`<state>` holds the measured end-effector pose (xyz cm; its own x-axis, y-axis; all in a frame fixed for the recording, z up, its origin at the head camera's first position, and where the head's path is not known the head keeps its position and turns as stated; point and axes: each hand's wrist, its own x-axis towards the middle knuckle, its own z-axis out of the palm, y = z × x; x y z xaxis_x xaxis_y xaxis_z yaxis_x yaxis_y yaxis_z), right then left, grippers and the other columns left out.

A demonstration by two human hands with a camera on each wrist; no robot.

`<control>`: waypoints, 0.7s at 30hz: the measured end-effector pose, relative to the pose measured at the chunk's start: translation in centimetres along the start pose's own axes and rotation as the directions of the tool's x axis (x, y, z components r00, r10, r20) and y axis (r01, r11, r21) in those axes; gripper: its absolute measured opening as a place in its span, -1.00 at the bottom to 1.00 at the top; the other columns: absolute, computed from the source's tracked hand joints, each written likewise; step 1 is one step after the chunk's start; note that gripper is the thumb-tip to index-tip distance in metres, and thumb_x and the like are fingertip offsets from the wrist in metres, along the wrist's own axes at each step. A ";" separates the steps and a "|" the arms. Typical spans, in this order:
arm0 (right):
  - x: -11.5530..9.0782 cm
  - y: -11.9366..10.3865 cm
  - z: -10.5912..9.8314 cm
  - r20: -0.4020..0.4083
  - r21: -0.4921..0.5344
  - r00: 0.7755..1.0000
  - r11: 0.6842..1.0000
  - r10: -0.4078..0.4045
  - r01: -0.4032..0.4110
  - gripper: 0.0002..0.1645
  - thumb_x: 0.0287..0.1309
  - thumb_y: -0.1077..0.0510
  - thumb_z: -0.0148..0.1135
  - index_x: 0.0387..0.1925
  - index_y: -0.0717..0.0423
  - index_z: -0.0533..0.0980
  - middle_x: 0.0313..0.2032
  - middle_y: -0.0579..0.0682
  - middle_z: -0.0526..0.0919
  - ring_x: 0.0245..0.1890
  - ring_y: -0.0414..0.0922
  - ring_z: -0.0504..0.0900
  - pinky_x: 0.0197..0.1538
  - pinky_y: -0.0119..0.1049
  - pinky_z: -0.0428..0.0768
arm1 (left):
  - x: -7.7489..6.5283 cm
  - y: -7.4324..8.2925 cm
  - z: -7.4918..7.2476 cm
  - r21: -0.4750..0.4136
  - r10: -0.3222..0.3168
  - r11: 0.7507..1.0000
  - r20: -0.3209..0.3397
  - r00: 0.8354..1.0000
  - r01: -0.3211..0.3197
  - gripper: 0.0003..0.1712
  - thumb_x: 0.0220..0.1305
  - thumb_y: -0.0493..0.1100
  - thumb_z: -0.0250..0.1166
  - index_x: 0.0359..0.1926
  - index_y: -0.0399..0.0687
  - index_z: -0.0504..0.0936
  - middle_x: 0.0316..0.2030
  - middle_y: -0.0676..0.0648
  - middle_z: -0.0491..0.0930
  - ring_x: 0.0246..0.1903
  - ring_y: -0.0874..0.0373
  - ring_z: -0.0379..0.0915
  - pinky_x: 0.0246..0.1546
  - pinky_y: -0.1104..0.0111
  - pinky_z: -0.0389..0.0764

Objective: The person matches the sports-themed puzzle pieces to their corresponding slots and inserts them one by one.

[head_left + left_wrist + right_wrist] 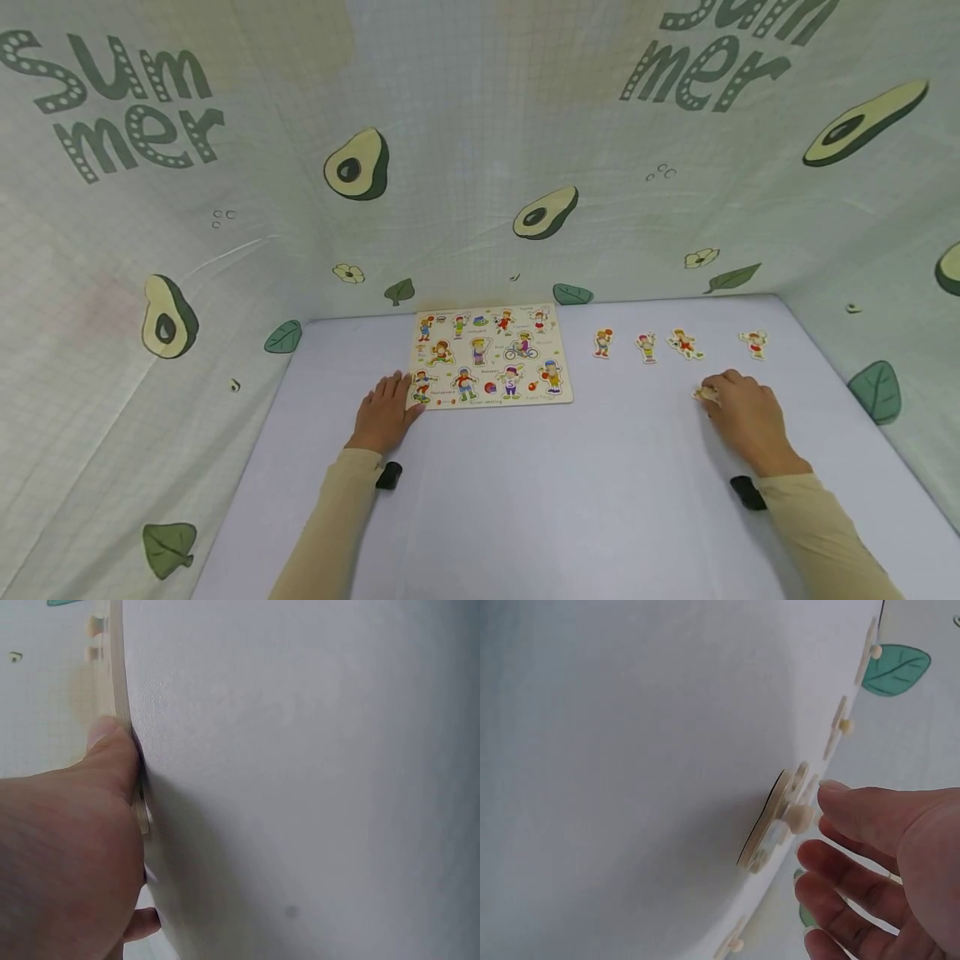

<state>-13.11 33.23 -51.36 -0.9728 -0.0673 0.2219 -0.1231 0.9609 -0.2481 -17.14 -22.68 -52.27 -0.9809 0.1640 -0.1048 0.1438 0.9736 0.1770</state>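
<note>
My left hand (382,414) rests at the near left corner of a wooden peg puzzle board (565,395), fingers along its left side. The left wrist view shows the thumb (109,742) against the board's edge. On the right, my right hand (748,421) is over a small wooden puzzle piece (705,394) lying on the table. Up close, the piece (763,829) carries a round wooden knob (799,818). Thumb and fingers are spread apart beside that knob, with no clear grip on it. The piece's printed picture is mostly hidden by the hand.
Several loose figure pieces lie beyond my right hand: one with a ball (603,342), a standing one (647,347), a footballer (686,343) and one in red (753,343). A printed cloth (465,150) hangs behind the white table (540,492).
</note>
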 end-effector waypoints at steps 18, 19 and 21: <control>0.3 0.3 0.1 0.069 -0.001 0.997 1.000 0.026 -0.026 -0.70 0.08 0.42 0.50 -0.11 0.44 0.68 -0.25 0.34 0.69 -0.24 0.36 0.66 -0.19 0.33 0.52 | 0.2 -0.1 0.2 0.008 -0.003 1.000 0.001 1.000 0.003 -0.18 0.60 0.12 0.19 0.60 -0.31 0.21 0.57 -0.40 0.19 0.56 -0.38 0.07 0.49 -0.29 0.23; 0.4 0.3 0.0 0.080 -0.003 0.996 0.999 0.032 -0.032 -0.70 0.09 0.42 0.49 -0.11 0.44 0.68 -0.25 0.34 0.69 -0.24 0.37 0.66 -0.18 0.33 0.52 | 0.1 0.0 0.1 0.005 -0.005 1.000 0.001 1.000 0.005 -0.18 0.60 0.11 0.20 0.59 -0.31 0.21 0.57 -0.40 0.19 0.56 -0.38 0.07 0.49 -0.29 0.23; 0.5 0.3 0.0 0.100 -0.005 0.994 0.999 0.040 -0.040 -0.72 0.09 0.42 0.49 -0.13 0.44 0.68 -0.26 0.34 0.70 -0.23 0.36 0.67 -0.17 0.32 0.52 | 0.1 0.1 0.0 0.003 -0.006 1.000 0.002 1.000 0.006 -0.18 0.60 0.11 0.20 0.59 -0.31 0.22 0.57 -0.40 0.19 0.56 -0.38 0.07 0.49 -0.29 0.23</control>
<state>-13.60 33.48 -51.29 -0.9916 -0.0554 0.1168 -0.0836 0.9640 -0.2523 -17.20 -22.61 -52.26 -0.9815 0.1581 -0.1083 0.1379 0.9751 0.1737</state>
